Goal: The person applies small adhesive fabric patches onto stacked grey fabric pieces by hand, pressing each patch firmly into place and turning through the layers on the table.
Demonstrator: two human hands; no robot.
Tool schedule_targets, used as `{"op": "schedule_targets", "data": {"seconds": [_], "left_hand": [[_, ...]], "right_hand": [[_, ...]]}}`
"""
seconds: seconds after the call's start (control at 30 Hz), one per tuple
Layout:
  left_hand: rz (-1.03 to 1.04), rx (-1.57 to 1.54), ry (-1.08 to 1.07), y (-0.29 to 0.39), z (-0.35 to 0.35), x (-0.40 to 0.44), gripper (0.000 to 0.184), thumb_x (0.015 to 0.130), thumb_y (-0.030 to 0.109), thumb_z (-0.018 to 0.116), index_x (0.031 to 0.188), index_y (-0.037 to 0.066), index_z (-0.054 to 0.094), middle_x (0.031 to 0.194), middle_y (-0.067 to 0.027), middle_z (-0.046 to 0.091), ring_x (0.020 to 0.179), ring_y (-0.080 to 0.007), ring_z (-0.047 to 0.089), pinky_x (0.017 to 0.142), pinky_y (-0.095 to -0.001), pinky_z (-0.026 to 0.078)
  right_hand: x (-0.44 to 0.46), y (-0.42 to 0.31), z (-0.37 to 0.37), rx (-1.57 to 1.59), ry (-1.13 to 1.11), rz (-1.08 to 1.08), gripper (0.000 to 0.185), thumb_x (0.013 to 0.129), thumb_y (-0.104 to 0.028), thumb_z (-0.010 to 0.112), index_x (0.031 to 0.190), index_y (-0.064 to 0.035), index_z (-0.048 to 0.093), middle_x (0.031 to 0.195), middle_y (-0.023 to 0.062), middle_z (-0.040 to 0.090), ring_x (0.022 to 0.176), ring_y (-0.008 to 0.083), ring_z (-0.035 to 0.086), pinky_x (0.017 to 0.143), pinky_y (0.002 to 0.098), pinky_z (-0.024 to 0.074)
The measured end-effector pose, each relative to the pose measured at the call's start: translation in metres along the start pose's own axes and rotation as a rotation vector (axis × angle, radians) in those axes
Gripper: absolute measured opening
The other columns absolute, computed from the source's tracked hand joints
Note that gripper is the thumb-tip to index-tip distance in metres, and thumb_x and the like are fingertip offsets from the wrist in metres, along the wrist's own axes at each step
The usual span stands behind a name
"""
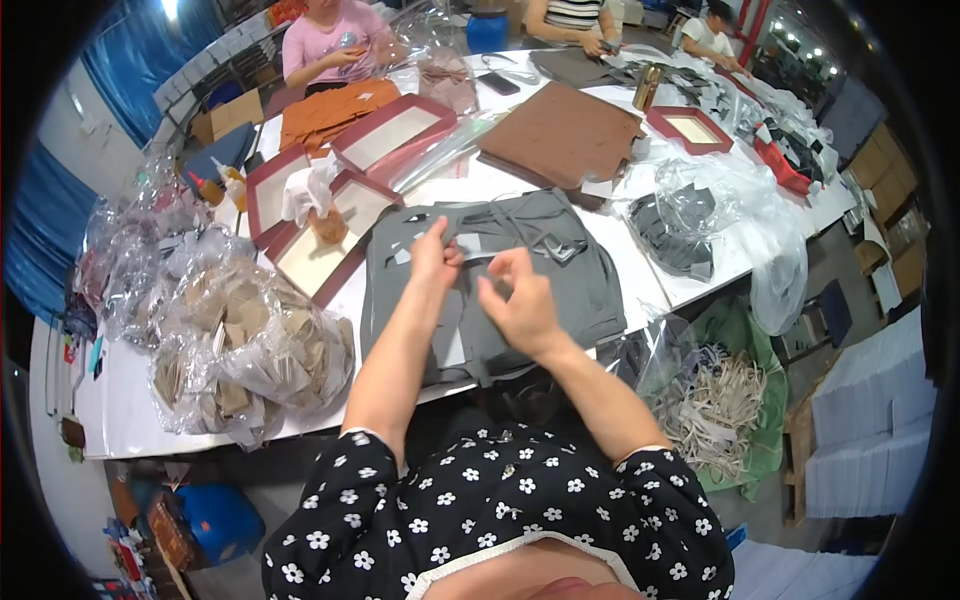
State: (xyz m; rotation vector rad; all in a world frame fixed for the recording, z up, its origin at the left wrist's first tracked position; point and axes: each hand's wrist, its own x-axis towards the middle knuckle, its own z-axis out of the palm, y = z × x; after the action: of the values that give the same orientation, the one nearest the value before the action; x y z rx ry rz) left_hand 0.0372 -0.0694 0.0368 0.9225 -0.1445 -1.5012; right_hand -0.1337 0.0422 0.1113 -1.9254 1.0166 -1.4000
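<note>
A broad stack of dark grey pieces (590,290) lies on the white table in front of me. Above its left half is my left hand (437,252), its fingers curled together near a small pale strip (480,243); what they pinch is too small to make out. My right hand (520,305) hovers over the middle of the stack, with thumb and forefinger curved and a gap between them. Grey straps and a buckle-like piece (560,248) lie on the stack's right part.
Left are a plastic bag of beige pieces (245,340) and red-rimmed trays (318,285). Beyond lie a brown stack (562,135) and orange pieces (335,112). Dark pieces in plastic (675,230) sit right. Several people (335,45) work across the table (120,410).
</note>
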Motion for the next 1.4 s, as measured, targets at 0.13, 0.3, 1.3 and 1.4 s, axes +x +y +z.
{"op": "schedule_targets", "data": {"seconds": [0.13, 0.3, 1.3, 1.4], "left_hand": [[0.140, 0.703, -0.205, 0.000, 0.036, -0.087, 0.042, 0.092, 0.036, 0.063, 0.105, -0.003, 0.058, 0.090, -0.0131, 0.062, 0.059, -0.0170, 0.060, 0.044, -0.0265, 0.047], [-0.207, 0.651, -0.576, -0.023, 0.028, -0.100, 0.056, 0.093, 0.051, 0.056, 0.119, 0.002, 0.055, 0.111, -0.0083, 0.062, 0.095, -0.0198, 0.062, 0.074, -0.0378, 0.053], [0.466, 0.485, -0.163, -0.036, 0.014, -0.078, 0.038, 0.099, 0.033, 0.050, 0.111, -0.003, 0.052, 0.106, -0.0158, 0.060, 0.094, -0.0230, 0.057, 0.083, -0.0345, 0.045], [0.673, 0.856, -0.166, -0.058, 0.015, -0.085, 0.034, 0.101, 0.030, 0.044, 0.105, -0.004, 0.050, 0.098, -0.0194, 0.056, 0.092, -0.0301, 0.053, 0.084, -0.0392, 0.042]], "right_hand": [[0.034, 0.007, -0.026, 0.059, 0.294, 0.135, 0.032, 0.084, -0.019, 0.071, 0.098, -0.0001, 0.049, 0.085, 0.0135, 0.061, 0.074, 0.0192, 0.061, 0.069, 0.0321, 0.0493], [0.037, 0.054, -0.022, -0.136, 0.122, 0.304, 0.037, 0.085, -0.030, 0.070, 0.097, -0.0005, 0.052, 0.081, 0.0103, 0.060, 0.074, 0.0176, 0.055, 0.071, 0.0323, 0.0468], [0.019, 0.070, -0.019, 0.929, 0.312, 0.454, 0.031, 0.090, -0.027, 0.068, 0.109, -0.0081, 0.052, 0.102, 0.0030, 0.056, 0.090, 0.0149, 0.053, 0.079, 0.0296, 0.0419], [0.012, 0.067, 0.001, 0.918, 0.250, 0.655, 0.043, 0.090, -0.026, 0.069, 0.122, -0.0125, 0.044, 0.111, 0.0025, 0.053, 0.105, 0.0111, 0.046, 0.087, 0.0304, 0.0389]]}}
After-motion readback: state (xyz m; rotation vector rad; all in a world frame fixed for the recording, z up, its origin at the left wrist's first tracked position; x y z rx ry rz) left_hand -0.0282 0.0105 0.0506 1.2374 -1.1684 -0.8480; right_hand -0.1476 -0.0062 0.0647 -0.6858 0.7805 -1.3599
